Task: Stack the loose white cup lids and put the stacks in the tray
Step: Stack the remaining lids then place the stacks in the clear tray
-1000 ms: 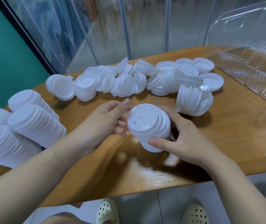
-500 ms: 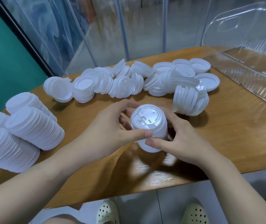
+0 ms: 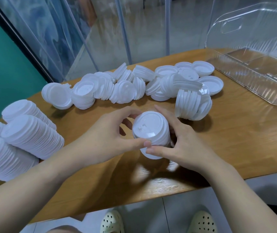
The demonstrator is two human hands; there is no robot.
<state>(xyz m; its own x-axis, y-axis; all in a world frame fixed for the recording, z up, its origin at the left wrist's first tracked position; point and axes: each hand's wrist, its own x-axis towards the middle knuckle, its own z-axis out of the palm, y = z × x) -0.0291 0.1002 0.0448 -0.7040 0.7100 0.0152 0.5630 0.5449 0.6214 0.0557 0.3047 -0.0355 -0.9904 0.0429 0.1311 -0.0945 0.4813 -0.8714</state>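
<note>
Both hands hold a short stack of white cup lids (image 3: 151, 130) above the middle of the wooden table (image 3: 235, 140). My left hand (image 3: 107, 132) grips its left side, thumb at the front and fingers curled behind. On the right side my right hand (image 3: 183, 142) wraps it, thumb beside the left thumb. A scattered row of loose white lids (image 3: 127, 86) and short leaning stacks lies behind. The clear plastic tray (image 3: 255, 78) stands at the back right, with no lids visible in it.
Several long stacks of white lids (image 3: 21, 140) lie on their sides at the table's left edge. A short leaning stack (image 3: 193, 105) stands just right of my hands. Glass panels rise behind the table. The table's front edge runs below my wrists.
My left hand has closed onto the stack, its thumb moving to the front beside the right thumb. The stack has tilted more upright and shifted slightly away from me.
</note>
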